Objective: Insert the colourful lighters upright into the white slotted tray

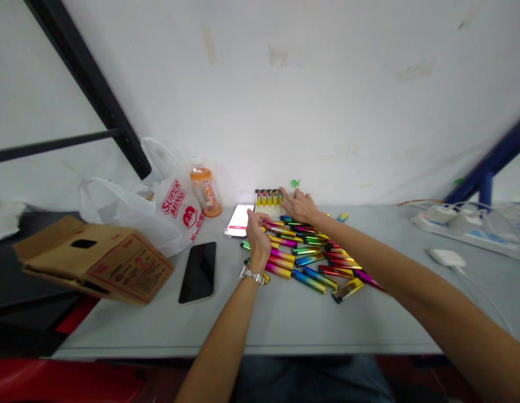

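Observation:
Several shiny rainbow-coloured lighters [312, 260] lie scattered on the grey table [285, 319]. A white tray [268, 208] near the wall holds a row of upright lighters [268, 197]. My right hand [299, 206] reaches to the tray's right end, fingers stretched onto the upright lighters. My left hand [257, 235], with a metal wristwatch [252, 274], is closed above the pile; a lighter seems to stick out of its fingers, but I cannot make it out clearly.
A lit phone [239, 220] lies left of the tray and a dark phone [198, 271] nearer me. An orange drink bottle [205, 193], a white plastic bag [159, 210] and a cardboard box [95, 260] stand at left. A power strip [465, 226] and a white charger [446, 257] sit at right.

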A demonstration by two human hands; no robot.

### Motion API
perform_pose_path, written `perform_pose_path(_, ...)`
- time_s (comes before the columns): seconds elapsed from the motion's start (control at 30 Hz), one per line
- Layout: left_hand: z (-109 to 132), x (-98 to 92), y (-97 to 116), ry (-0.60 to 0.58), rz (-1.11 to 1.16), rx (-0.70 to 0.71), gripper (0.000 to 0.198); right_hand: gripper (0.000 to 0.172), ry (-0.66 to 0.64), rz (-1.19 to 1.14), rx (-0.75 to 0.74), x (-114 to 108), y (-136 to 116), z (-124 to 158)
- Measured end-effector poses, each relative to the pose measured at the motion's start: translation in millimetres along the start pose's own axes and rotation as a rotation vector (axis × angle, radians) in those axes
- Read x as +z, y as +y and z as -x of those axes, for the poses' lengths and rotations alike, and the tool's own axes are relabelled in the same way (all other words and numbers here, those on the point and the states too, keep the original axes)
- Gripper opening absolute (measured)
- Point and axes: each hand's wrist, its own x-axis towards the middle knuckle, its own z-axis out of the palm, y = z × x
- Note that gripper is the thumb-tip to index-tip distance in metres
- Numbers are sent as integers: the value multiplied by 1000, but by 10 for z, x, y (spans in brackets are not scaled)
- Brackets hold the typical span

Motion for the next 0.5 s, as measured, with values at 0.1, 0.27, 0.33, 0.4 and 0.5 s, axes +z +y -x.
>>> perform_pose_path(0.1,4,-5,0,-4,-2,-18,77,63,42,-61,41,-41,-54,34)
perform_pose_path(0.27,-9,0,23,20,24,-76,75,52,42,-193,-140,-165,-212,277)
perform_pose_path(0.33,-5,10,39,21,29,-76,74,48,-27,-173,-194,-204,-277,380)
perform_pose_path(0.4,2,18,46,19,30,-74,73,43,-81,-151,-196,-231,-333,441)
perform_pose_path(0.5,5,15,28,12,20,-63,69,34,-117,-141,-180,-257,-385,457)
